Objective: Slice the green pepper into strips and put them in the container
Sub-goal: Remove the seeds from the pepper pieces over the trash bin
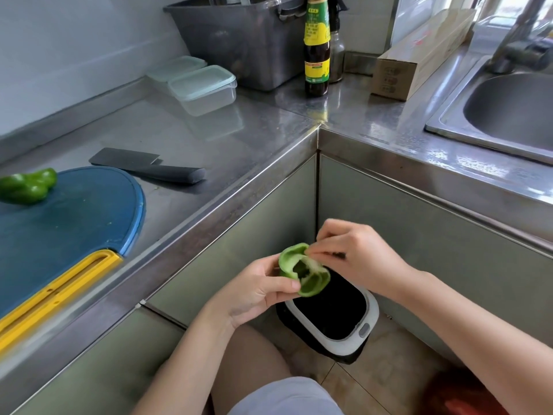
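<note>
My left hand (254, 290) grips a green pepper half (303, 274), cut side up, over an open white bin (332, 313) on the floor. The fingertips of my right hand (356, 259) pinch at the pale inside rim of that half. Another green pepper half (28, 185) lies on the blue cutting board (68, 223) at the left of the counter. A dark cleaver (146, 166) lies flat on the steel counter beside the board. Two clear lidded containers (203, 88) stand further back.
A grey tub (242, 40), a sauce bottle (317, 49) and a spray bottle (336, 52) fill the counter's corner. A long cardboard box (419, 58) lies towards the sink (508, 112) at the right. The steel counter edge (239, 211) juts out close to my hands.
</note>
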Available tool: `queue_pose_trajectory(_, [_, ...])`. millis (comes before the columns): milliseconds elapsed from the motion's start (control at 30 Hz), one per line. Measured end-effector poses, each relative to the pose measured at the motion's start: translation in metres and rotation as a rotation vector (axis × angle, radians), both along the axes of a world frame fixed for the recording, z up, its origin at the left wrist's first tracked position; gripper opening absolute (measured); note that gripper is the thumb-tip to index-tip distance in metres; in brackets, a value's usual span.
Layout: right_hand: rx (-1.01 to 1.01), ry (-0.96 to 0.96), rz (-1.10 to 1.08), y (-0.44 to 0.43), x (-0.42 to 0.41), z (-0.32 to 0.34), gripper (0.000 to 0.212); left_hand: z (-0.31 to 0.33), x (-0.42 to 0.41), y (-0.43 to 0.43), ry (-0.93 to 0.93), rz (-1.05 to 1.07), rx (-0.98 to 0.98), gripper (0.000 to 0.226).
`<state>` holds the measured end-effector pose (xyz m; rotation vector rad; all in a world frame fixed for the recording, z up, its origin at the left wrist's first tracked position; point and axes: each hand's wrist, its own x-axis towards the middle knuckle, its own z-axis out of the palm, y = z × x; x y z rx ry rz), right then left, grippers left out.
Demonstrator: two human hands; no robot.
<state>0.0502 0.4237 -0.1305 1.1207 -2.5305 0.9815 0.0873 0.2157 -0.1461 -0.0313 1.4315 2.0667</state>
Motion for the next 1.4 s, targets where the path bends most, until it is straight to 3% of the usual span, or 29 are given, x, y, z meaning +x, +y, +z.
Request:
queue_pose_trajectory(67, [-0.064,-0.046,-0.103,0.011,-0.002,-0.003,0.009,-0.002,0.001,-0.007,-0.023,0.024,0.033,0.056])
queue_pose_trajectory(200, [0.108,-0.167,-0.261,0.021,-0.003,-0.031,0.013,-0.008,0.002,-0.013,-0.087,0.11,0.067,0.051])
queue_pose_trajectory(333, [0.233,-0.199,-0.281,0.019,-0.004,-0.056,0.016,-0.017,0.004,-0.013,-0.155,0.171,0.118,0.063])
queue_pose_trajectory(500, [0.313,-0.239,-0.317,0.015,-0.004,-0.057,0.009,-0.023,0.003,-0.004,-0.236,0.243,0.086,0.053])
queue_pose_trajectory(633, [0.144,-0.121,-0.338,0.011,-0.003,-0.043,0.017,-0.023,0.002,0.0,-0.285,0.197,0.115,0.053])
queue_pose_trajectory(733, [-0.003,-0.088,-0.236,0.0,0.005,-0.025,0.012,-0.025,0.002,0.006,-0.288,0.133,0.111,0.051])
queue_pose_trajectory(867, [0.086,0.0,-0.112,-0.021,0.015,-0.017,0.017,-0.022,0.006,0.016,-0.236,0.068,0.147,0.043])
queue_pose_trajectory(1000, [0.088,0.094,-0.147,-0.028,0.013,-0.015,0.016,-0.021,0.008,0.019,-0.214,0.031,0.154,0.05])
queue_pose_trajectory(1133, [0.082,0.182,-0.154,-0.031,0.013,-0.013,0.027,-0.014,0.008,0.025,-0.17,0.046,0.138,0.047])
queue_pose_trajectory(1400, [0.096,0.212,-0.116,-0.029,0.008,-0.003,0.013,-0.009,0.009,0.028,-0.125,0.076,0.127,0.043])
